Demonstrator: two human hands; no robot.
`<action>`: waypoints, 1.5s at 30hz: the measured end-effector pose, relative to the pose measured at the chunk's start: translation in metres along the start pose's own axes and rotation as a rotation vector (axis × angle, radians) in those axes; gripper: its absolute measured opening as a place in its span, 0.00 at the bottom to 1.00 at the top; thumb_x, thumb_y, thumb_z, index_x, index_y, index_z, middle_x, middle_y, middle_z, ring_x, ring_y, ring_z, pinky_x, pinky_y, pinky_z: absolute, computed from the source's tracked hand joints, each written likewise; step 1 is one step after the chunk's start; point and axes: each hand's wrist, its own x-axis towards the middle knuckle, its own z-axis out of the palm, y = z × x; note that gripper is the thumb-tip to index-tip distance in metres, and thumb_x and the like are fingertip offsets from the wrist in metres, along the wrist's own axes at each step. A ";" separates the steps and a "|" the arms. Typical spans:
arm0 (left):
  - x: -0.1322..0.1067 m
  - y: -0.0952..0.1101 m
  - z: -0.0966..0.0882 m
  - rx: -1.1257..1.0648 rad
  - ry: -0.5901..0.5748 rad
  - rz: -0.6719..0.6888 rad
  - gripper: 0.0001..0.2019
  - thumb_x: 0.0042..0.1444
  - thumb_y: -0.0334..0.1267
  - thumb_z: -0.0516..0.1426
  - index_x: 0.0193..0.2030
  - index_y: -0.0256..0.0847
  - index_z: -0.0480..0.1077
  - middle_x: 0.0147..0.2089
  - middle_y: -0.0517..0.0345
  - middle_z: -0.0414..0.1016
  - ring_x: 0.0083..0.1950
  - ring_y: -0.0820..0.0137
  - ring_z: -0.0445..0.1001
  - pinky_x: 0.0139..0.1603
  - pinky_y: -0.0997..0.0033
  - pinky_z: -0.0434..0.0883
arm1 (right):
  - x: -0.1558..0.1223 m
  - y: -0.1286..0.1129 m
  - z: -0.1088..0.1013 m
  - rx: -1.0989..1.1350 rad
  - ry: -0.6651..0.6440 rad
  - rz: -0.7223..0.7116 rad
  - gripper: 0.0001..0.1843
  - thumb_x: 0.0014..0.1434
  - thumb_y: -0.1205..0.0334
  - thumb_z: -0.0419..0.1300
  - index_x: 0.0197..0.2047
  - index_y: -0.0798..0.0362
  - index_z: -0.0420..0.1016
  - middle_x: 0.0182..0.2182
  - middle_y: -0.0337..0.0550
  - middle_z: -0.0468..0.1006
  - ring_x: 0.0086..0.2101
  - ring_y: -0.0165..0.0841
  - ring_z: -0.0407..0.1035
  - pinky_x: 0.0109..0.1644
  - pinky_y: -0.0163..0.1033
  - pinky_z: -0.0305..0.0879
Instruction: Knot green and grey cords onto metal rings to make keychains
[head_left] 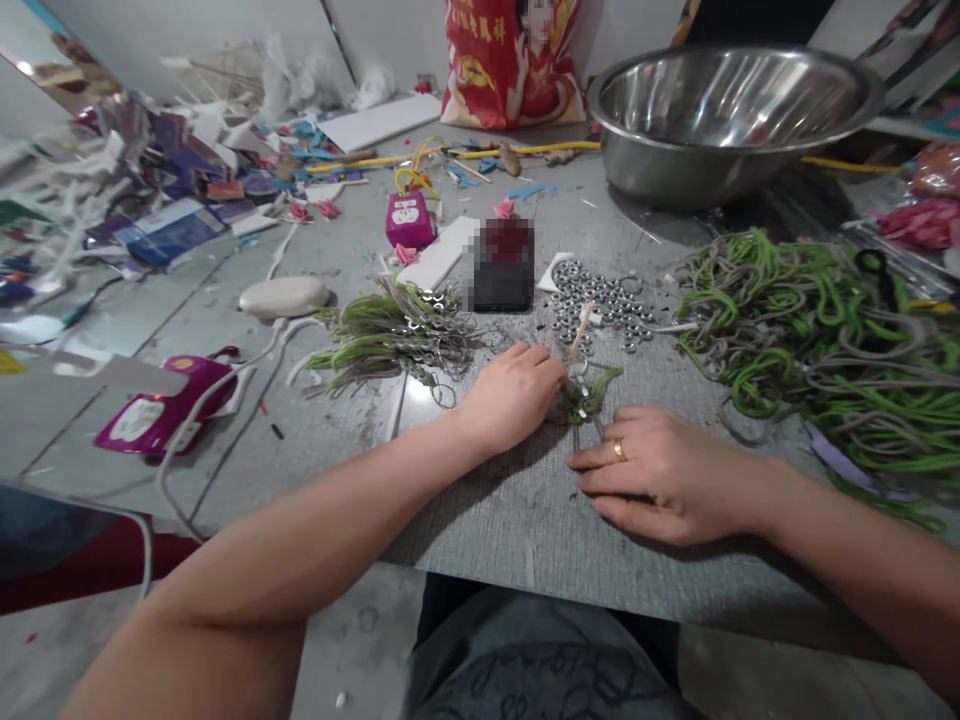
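My left hand (516, 395) is closed, its fingers curled down onto a short green and grey cord (595, 393) with small silvery metal pieces on it. Its fingertips are partly hidden behind the knuckles. To the right, my right hand (660, 475), with a gold ring, lies low over the table with fingers stretched out. Its fingertips are close to the lower ends of that cord. Just beyond the hands lies a pile of small metal rings (600, 305), with a thin wooden stick (582, 330) standing at its near edge. A bundle of green and grey cords with metal ends (397, 330) lies left of my left hand.
A tangled heap of green and grey cords (810, 340) covers the right side. Behind stand a steel basin (675, 165) and a red bag (510, 70). A dark phone (502, 280), purple power sockets (169, 405), white cables and scraps (180, 180) lie around.
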 end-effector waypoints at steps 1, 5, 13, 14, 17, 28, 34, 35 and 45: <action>-0.001 0.001 -0.001 -0.008 0.007 -0.003 0.12 0.60 0.31 0.45 0.36 0.35 0.70 0.35 0.51 0.71 0.39 0.66 0.68 0.44 0.63 0.68 | 0.000 0.001 0.000 0.012 0.031 0.018 0.13 0.60 0.62 0.50 0.32 0.51 0.75 0.30 0.41 0.79 0.27 0.29 0.66 0.35 0.38 0.57; -0.009 0.013 -0.007 -0.124 0.069 -0.031 0.12 0.60 0.33 0.46 0.43 0.32 0.67 0.42 0.47 0.72 0.45 0.65 0.70 0.48 0.62 0.68 | 0.000 0.006 -0.002 -0.134 0.271 0.251 0.13 0.61 0.64 0.50 0.31 0.54 0.75 0.30 0.42 0.79 0.32 0.32 0.69 0.38 0.39 0.61; -0.016 0.034 0.001 -0.063 -0.029 -0.097 0.26 0.63 0.43 0.42 0.60 0.23 0.55 0.62 0.35 0.59 0.64 0.55 0.57 0.62 0.53 0.59 | 0.000 0.009 0.011 -0.519 0.083 0.457 0.21 0.62 0.58 0.48 0.50 0.64 0.71 0.49 0.57 0.74 0.50 0.49 0.65 0.55 0.60 0.52; -0.015 0.034 0.002 -0.048 -0.047 -0.099 0.26 0.63 0.43 0.42 0.61 0.23 0.54 0.63 0.35 0.58 0.65 0.54 0.55 0.62 0.52 0.57 | 0.000 0.010 0.013 -0.525 0.059 0.469 0.22 0.62 0.58 0.47 0.51 0.63 0.70 0.50 0.58 0.73 0.52 0.49 0.64 0.56 0.61 0.51; -0.013 0.035 0.005 -0.022 -0.100 -0.103 0.28 0.63 0.44 0.41 0.62 0.22 0.52 0.64 0.35 0.54 0.66 0.53 0.52 0.64 0.50 0.53 | -0.001 0.013 0.017 -0.527 0.012 0.477 0.24 0.63 0.57 0.44 0.53 0.62 0.68 0.52 0.57 0.71 0.54 0.48 0.62 0.56 0.63 0.49; -0.011 0.029 0.001 0.065 -0.223 -0.157 0.39 0.58 0.56 0.43 0.64 0.21 0.47 0.67 0.30 0.43 0.69 0.49 0.41 0.64 0.49 0.48 | -0.004 0.013 0.019 -0.572 0.010 0.540 0.36 0.62 0.42 0.38 0.54 0.64 0.68 0.51 0.66 0.70 0.53 0.55 0.61 0.55 0.73 0.36; -0.015 0.022 -0.013 0.154 -0.295 -0.204 0.47 0.52 0.64 0.44 0.64 0.19 0.48 0.67 0.28 0.44 0.68 0.47 0.41 0.65 0.49 0.46 | -0.012 0.018 0.020 -0.726 0.069 0.591 0.47 0.53 0.29 0.36 0.48 0.63 0.72 0.41 0.67 0.76 0.48 0.59 0.65 0.56 0.72 0.35; -0.016 0.021 -0.015 0.171 -0.318 -0.219 0.48 0.52 0.65 0.44 0.64 0.18 0.48 0.67 0.27 0.44 0.68 0.46 0.41 0.65 0.48 0.46 | -0.014 0.020 0.020 -0.730 0.067 0.604 0.49 0.52 0.28 0.36 0.47 0.65 0.73 0.39 0.68 0.76 0.48 0.60 0.65 0.55 0.72 0.34; -0.020 0.012 -0.024 0.288 -0.297 -0.257 0.50 0.49 0.69 0.45 0.62 0.21 0.53 0.65 0.28 0.49 0.67 0.45 0.46 0.63 0.42 0.43 | -0.021 0.025 0.006 -0.709 0.085 0.640 0.46 0.49 0.26 0.41 0.37 0.62 0.77 0.32 0.66 0.77 0.42 0.61 0.67 0.52 0.74 0.36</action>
